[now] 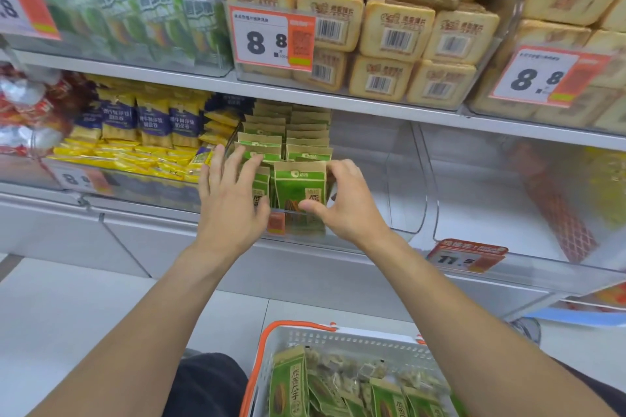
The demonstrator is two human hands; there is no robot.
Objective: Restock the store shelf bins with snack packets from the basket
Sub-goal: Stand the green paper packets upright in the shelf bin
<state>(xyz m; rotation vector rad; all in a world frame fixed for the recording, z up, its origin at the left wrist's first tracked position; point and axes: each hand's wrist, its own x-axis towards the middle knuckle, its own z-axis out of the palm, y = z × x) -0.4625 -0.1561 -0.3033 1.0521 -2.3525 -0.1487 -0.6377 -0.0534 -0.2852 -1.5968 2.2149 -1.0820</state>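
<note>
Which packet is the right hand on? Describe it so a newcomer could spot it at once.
Find the lower shelf's clear bin, right of the yellow packets. At its front stands the green packet that the right hand pinches. Unlike the rows behind, its whole face shows, with a brown top.

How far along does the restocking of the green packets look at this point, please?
Done: rows of green packets already stand in the clear bin. In hand: the right hand grips the front packet while the left hand rests on the rows. Left: more packets lie in the basket.
</note>
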